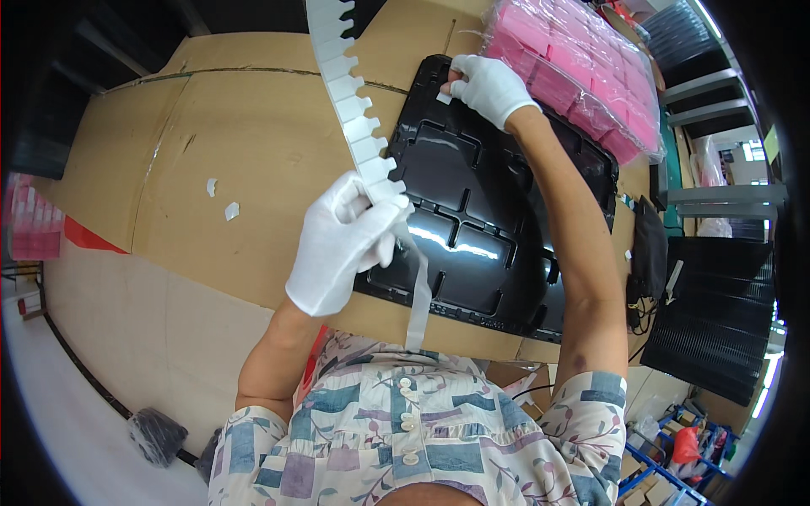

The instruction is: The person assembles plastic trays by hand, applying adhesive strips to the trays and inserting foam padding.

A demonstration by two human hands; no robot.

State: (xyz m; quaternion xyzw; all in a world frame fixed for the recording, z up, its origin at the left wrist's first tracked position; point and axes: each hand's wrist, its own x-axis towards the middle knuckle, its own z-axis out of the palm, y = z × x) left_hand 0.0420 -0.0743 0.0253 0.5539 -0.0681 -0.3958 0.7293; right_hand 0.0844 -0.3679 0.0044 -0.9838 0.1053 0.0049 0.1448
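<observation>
Head view: the left hand (342, 244), in a white glove, is curled shut around a white notched strip (354, 101) that runs up toward the top edge, its loose tail hanging down past the black tray's near rim. The right hand (489, 87), also gloved, pinches a small white pad (444, 98) between thumb and fingertip at the far left corner of the tray (472, 211). The tray lies flat on cardboard (253, 126). A wrapped pink stack (582, 67) sits just beyond it. Two white scraps (221, 199) lie on the cardboard, left.

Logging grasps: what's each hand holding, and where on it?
Left hand: white notched strip, pinched partway along. Right hand: small white tab at fingertips, on the black tray.
</observation>
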